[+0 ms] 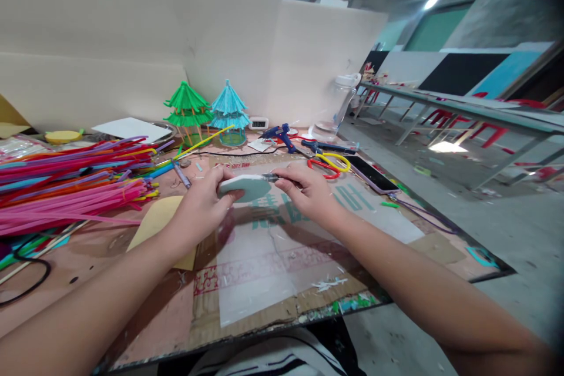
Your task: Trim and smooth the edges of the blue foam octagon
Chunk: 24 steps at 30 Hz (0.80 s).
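Observation:
My left hand [200, 202] is closed around a flat pale green round piece [244, 187], held just above the cardboard-covered table [247, 282]. My right hand [308, 191] pinches a thin dark tool [269, 177] whose tip touches the right edge of that piece. Both hands meet over the middle of the work surface.
A big pile of pink, purple and mixed-colour straws [74, 185] lies at left. Green [188, 108] and blue [229, 111] paper pagoda models stand at the back. A blue glue gun [279, 134], red and yellow scissors [328, 163], a phone [372, 174] and a water bottle [346, 97] sit at right.

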Motion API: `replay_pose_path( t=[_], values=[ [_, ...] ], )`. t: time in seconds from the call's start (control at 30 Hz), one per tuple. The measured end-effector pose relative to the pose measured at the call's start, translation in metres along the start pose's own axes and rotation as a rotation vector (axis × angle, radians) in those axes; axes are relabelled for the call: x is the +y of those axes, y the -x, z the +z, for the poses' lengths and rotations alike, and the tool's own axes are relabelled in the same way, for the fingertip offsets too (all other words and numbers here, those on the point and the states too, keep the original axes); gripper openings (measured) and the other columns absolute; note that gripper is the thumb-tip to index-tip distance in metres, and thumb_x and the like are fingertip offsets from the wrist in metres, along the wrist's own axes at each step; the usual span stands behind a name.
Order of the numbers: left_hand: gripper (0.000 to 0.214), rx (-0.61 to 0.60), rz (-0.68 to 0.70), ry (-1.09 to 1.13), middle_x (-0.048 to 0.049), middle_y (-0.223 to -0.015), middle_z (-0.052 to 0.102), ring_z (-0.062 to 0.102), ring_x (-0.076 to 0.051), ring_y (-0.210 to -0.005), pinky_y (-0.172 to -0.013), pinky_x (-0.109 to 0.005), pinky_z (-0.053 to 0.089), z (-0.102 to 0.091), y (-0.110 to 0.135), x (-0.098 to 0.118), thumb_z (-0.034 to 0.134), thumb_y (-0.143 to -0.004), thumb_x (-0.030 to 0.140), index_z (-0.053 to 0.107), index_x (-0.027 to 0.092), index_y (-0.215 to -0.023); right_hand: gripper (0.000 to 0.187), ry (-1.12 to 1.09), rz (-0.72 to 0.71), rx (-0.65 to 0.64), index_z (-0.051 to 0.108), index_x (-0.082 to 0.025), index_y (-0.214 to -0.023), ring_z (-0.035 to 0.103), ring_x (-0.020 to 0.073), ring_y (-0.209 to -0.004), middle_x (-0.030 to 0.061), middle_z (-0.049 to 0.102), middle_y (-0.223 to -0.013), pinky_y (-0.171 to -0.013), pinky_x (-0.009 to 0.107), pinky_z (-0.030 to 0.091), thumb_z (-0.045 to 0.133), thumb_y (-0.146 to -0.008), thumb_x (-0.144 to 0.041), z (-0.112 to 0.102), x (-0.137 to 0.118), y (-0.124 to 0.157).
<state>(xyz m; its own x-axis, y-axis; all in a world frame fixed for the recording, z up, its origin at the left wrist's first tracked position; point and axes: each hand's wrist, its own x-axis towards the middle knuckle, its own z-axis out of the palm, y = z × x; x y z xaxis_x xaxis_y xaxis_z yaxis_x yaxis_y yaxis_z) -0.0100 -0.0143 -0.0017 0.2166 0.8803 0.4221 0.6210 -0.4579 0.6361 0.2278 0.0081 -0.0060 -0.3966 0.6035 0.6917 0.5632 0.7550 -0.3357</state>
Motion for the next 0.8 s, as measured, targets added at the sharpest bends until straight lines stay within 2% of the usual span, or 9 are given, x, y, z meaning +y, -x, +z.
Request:
replay_pose_path(
  t=[0.17,0.33,0.43,0.5,0.6,0.7,0.8],
  values=[
    [0.008,-0.011,0.007,0.017,0.0017,-0.082,0.06,0.055,-0.018,-0.072,-0.065,-0.028,0.04,0.0,0.001,-0.001,0.058,-0.083,0.025,0.054,0.023,-0.089,0.029,0.047,-0.032,-0.018,0.072,-0.019,-0.104,0.056,0.0164,-0.069,0.0034,0.063,-0.074,-0.066,0.029,0.042,0.051,-0.097,-0.038,-0.001,0.0,0.001],
    [0.009,-0.011,-0.012,0.017,0.0011,-0.082,0.061,0.056,-0.018,-0.073,-0.066,-0.029,0.041,0.0,0.002,0.0,0.059,-0.083,0.028,0.054,0.023,-0.089,0.029,0.001,0.027,-0.032,0.073,-0.021,-0.101,0.058,0.017,-0.071,0.0038,0.065,-0.075,-0.066,0.029,0.044,0.052,-0.096,-0.04,0.0,-0.001,0.0],
    [0.017,-0.028,-0.065,0.136,0.0,-0.085,0.062,0.058,-0.019,-0.077,-0.068,-0.029,0.044,0.003,-0.001,-0.005,0.06,-0.082,0.033,0.054,0.021,-0.092,0.032,-0.156,0.185,0.021,0.072,-0.02,-0.101,0.062,0.0181,-0.08,0.0052,0.069,-0.084,-0.072,0.031,0.047,0.051,-0.095,-0.044,0.0,0.001,-0.003],
    [0.024,-0.059,-0.105,0.261,-0.0011,-0.09,0.062,0.059,-0.019,-0.08,-0.069,-0.029,0.047,0.006,-0.004,-0.01,0.062,-0.081,0.037,0.054,0.02,-0.097,0.039,-0.3,0.339,0.038,0.07,-0.018,-0.103,0.061,0.0168,-0.077,0.0051,0.068,-0.085,-0.069,0.029,0.048,0.048,-0.095,-0.05,0.0,0.004,-0.005],
    [0.038,-0.077,-0.15,0.414,-0.0034,-0.098,0.062,0.061,-0.019,-0.085,-0.071,-0.03,0.05,0.012,-0.006,-0.017,0.066,-0.079,0.041,0.052,0.019,-0.107,0.048,-0.469,0.5,-0.025,0.067,-0.014,-0.107,0.055,0.0134,-0.066,0.0029,0.063,-0.077,-0.059,0.026,0.044,0.052,-0.089,-0.056,0.003,0.007,-0.006],
    [0.041,-0.054,-0.159,0.458,-0.0045,-0.1,0.062,0.062,-0.019,-0.085,-0.07,-0.03,0.052,0.017,-0.006,-0.018,0.068,-0.078,0.042,0.052,0.018,-0.108,0.046,-0.556,0.563,-0.1,0.068,-0.015,-0.105,0.055,0.0129,-0.065,0.0013,0.063,-0.075,-0.059,0.025,0.044,0.063,-0.081,-0.053,0.012,0.002,-0.004],
    [0.038,-0.052,-0.17,0.436,-0.0043,-0.095,0.064,0.062,-0.019,-0.08,-0.066,-0.029,0.052,0.019,-0.003,-0.015,0.067,-0.079,0.044,0.055,0.017,-0.104,0.034,-0.595,0.595,-0.157,0.069,-0.017,-0.093,0.055,0.0131,-0.066,-0.0002,0.063,-0.074,-0.06,0.025,0.043,0.066,-0.078,-0.047,0.021,-0.005,0.0]
  ],
)
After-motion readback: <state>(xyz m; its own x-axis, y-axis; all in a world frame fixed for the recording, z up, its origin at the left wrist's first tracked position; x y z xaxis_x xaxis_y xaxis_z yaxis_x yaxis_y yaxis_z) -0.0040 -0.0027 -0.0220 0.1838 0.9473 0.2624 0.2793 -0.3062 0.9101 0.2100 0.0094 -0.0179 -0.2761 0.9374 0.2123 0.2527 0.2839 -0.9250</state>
